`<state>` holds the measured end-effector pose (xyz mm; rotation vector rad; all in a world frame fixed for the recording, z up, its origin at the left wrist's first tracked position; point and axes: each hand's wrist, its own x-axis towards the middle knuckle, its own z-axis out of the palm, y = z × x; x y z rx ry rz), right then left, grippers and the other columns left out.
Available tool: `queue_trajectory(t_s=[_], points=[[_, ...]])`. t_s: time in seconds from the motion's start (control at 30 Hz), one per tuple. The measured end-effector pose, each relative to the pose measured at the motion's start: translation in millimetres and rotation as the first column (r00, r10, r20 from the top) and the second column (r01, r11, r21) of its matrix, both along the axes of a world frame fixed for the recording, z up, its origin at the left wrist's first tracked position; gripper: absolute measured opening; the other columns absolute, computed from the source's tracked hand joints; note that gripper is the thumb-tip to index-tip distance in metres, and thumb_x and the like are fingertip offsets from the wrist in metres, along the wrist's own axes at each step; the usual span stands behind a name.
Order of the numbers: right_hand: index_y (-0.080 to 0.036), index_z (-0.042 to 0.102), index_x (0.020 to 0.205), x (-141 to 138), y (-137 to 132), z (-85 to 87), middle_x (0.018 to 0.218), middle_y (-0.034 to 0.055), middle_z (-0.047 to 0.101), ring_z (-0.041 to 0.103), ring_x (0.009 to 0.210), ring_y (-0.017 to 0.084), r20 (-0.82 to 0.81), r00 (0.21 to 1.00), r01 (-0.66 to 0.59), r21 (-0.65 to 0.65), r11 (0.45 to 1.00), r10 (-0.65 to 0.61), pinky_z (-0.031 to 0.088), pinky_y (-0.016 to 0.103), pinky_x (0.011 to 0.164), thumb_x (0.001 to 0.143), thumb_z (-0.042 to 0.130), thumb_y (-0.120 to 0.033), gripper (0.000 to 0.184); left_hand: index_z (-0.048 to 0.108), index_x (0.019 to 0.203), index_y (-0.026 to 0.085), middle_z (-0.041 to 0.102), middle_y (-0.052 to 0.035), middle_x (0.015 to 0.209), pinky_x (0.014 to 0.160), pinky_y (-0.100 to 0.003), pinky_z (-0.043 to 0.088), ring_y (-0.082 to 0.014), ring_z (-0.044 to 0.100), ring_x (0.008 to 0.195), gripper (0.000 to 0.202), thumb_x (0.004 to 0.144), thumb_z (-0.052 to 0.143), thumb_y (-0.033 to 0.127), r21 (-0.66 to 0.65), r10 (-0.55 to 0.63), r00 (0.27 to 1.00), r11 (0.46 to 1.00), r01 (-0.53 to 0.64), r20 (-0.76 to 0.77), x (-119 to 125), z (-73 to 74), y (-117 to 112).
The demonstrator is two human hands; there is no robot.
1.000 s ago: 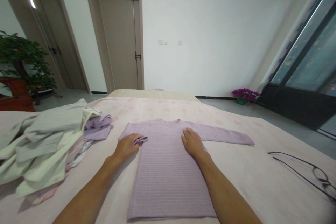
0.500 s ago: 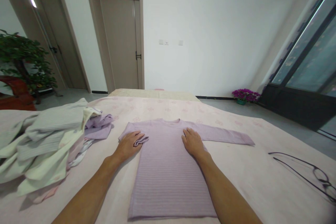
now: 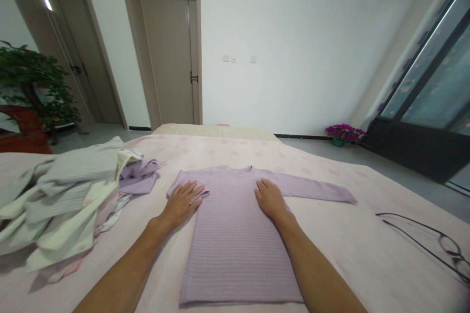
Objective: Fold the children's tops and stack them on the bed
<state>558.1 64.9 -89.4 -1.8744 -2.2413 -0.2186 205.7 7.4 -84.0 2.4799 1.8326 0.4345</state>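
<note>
A lilac striped long-sleeved shirt lies flat in front of me, its neckline pointing away. One sleeve stretches straight out to the right. The other is folded in over the shirt's left side, and its cuff pokes out beside my fingers. My left hand rests flat on that folded sleeve with the fingers spread. On the upper right of the chest lies my right hand, palm down, fingers laid out on the cloth near the right armpit. Neither hand grips the fabric.
A heap of crumpled clothes, grey, cream and purple, sits on the left of the pink bedspread. Black-framed glasses lie at the right. Beyond the bed are a door and purple flowers.
My left hand has loosened from its curl around the sleeve's cuff and now lies flatter, fingers spread over it. My right hand and the shirt have stayed in place.
</note>
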Motion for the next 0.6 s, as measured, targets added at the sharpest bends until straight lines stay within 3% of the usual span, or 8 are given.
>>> queue_trajectory(t_s=[0.17,0.37,0.6], points=[[-0.017,0.05,0.141,0.0,-0.3,-1.1,0.15,0.0146,0.045,0.036,0.14,0.026,0.002,1.0,0.001,0.016,1.0,-0.001,0.023,0.042,0.116,0.101,0.036,-0.037,0.047,0.038,0.151,0.035,0.035,-0.0068,0.159,0.118,-0.051,0.02,-0.0314,0.028,0.147,0.052,0.1,0.041,0.044,0.004,0.018,0.998,1.0,-0.018,-0.055,4.7,-0.2,-2.0],[-0.018,0.049,0.142,0.2,1.4,-3.1,0.151,0.0142,0.043,0.035,0.141,0.027,0.001,1.0,0.007,0.007,1.0,-0.007,0.023,0.043,0.116,0.101,0.035,-0.037,0.047,0.044,0.148,0.035,0.039,-0.0063,0.157,0.117,-0.053,0.023,-0.0322,0.032,0.145,0.048,0.1,0.042,0.038,0.037,-0.008,1.0,0.999,0.009,-0.02,2.2,-2.5,-0.5],[-0.017,0.049,0.142,0.2,1.0,-2.4,0.151,0.0145,0.044,0.036,0.141,0.026,-0.001,1.0,0.002,0.011,1.0,-0.002,0.022,0.043,0.116,0.101,0.035,-0.037,0.048,0.045,0.147,0.028,0.039,-0.0063,0.157,0.119,-0.047,0.026,-0.0249,0.033,0.146,0.048,0.099,0.044,0.031,0.057,-0.065,0.997,0.996,0.063,0.032,-2.0,-8.5,4.7]])
